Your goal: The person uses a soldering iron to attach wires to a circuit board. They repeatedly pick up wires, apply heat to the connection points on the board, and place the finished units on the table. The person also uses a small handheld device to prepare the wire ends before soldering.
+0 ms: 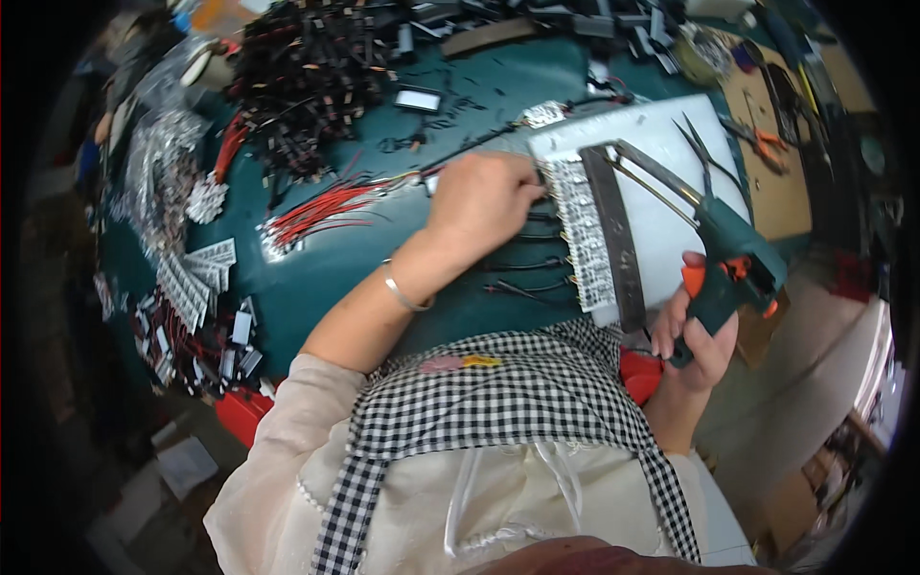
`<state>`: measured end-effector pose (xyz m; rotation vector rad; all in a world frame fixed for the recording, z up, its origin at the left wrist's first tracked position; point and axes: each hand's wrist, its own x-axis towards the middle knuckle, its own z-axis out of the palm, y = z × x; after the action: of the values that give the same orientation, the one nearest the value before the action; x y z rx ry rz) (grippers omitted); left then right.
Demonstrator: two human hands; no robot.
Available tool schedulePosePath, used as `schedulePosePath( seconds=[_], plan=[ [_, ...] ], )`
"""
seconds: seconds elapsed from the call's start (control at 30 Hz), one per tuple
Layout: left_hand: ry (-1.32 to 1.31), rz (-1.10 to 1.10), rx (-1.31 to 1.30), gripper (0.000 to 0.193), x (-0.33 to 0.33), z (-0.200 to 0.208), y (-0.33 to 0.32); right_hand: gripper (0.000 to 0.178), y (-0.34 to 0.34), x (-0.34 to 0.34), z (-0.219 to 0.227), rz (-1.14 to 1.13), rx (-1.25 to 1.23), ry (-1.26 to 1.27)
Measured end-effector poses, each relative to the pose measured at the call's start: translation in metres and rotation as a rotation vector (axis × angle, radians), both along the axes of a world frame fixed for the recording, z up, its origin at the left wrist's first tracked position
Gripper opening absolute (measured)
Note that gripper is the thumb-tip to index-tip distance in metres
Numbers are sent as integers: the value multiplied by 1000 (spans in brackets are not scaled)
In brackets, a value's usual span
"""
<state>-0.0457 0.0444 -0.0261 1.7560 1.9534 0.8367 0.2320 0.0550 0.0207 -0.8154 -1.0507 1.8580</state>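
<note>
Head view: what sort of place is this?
Probably an electronics assembly workshop: thin red wires and a heap of black cables lie on the green tabletop, and the right hand holds a green pistol-shaped tool.

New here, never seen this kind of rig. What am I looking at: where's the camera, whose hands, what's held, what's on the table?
There is no machine: these are one person's bare hands. The single picture comes from a wide fisheye camera worn on the head, looking down, so edges bend and the checked apron shows at the bottom.

The right hand grips a pistol-shaped green tool with orange parts. The left hand is at the edge of a row of small white parts; whether its fingertips hold anything is hard to see.

Those parts sit on a white block, beside a dark bar. On the green table also lie red wires and a heap of black cables.
</note>
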Motion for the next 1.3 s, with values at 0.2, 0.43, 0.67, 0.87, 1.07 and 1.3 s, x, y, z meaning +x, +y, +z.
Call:
schedulePosePath(
  seconds=[0.2, 0.43, 0.67, 0.87, 1.07, 1.3],
  plan=[
    [88, -27, 175, 7, -14, 5, 8, 68, 2, -7, -1, -18, 0, -28],
    [138, -44, 111, 8, -13, -10, 19, 73, 3, -6, -6, 39, 54, -53],
    [42, -23, 120, 14, -13, -17, 22, 73, 1, -6, 0, 21, 0, -108],
    [55, 39, 37, 13, -5, -17, 20, 74, 2, -6, 0, 24, 9, -143],
    [29, 106, -17, 16, -4, -19, 23, 78, 0, -10, -1, 37, 44, -225],
    [-95, 132, 1, 15, -1, -24, 22, 75, -4, -16, -6, 53, 13, -289]
  ],
)
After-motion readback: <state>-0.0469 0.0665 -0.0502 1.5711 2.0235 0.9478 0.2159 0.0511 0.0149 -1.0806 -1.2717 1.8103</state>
